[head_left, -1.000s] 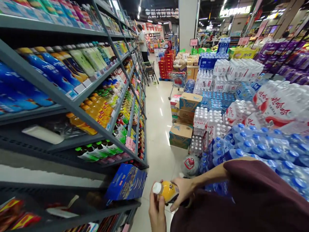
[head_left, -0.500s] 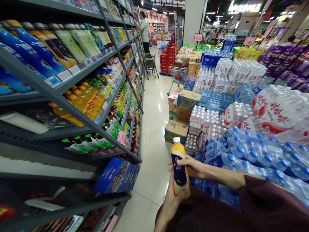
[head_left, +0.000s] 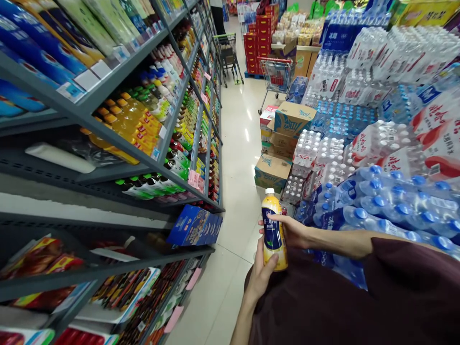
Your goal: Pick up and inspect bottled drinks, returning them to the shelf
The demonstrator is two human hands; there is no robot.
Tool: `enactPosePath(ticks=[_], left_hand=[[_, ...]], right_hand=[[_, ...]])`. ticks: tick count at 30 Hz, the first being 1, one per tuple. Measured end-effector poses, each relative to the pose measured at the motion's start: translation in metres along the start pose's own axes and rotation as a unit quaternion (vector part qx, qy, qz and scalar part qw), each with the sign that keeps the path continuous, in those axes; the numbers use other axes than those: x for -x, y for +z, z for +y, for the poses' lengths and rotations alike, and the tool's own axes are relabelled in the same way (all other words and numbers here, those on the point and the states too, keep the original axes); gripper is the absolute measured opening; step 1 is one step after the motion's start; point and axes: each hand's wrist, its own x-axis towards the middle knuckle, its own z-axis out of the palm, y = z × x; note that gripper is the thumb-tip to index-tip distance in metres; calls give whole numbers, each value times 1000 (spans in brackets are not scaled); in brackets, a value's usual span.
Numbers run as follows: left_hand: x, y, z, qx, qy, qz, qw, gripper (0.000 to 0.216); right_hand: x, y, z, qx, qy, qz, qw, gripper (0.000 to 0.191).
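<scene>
- Your left hand point(head_left: 261, 277) holds the bottle point(head_left: 273, 235), fingers wrapped round its lower part, likely bearing its weight.
- Your right hand point(head_left: 293, 232) closes fingers round its middle, probably steadying it.
- One bottle in hand, right of the shelf point(head_left: 122, 73); two carts point(head_left: 276, 79) right of the shelf, farther off.

The bottle point(head_left: 276, 233) is yellow with a navy label point(head_left: 271, 235) and white cap point(head_left: 269, 191).

On the left of the frame, grey shelves point(head_left: 53, 281) carry rows of bottles point(head_left: 131, 124) and, low down, a blue box point(head_left: 192, 226); cardboard boxes point(head_left: 273, 168) stand on the pale floor point(head_left: 235, 177), right of centre.
</scene>
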Motion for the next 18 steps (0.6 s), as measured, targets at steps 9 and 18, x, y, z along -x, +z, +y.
enactPosePath(ticks=[9, 18], left_hand=[[3, 0, -2, -35, -4, -9, 999, 84], [2, -12, 6, -73, -25, -10, 997, 72]], right_hand=[[-5, 4, 8, 25, -63, 23, 997, 66], [-10, -2, 10, -27, 7, 34, 999, 53]])
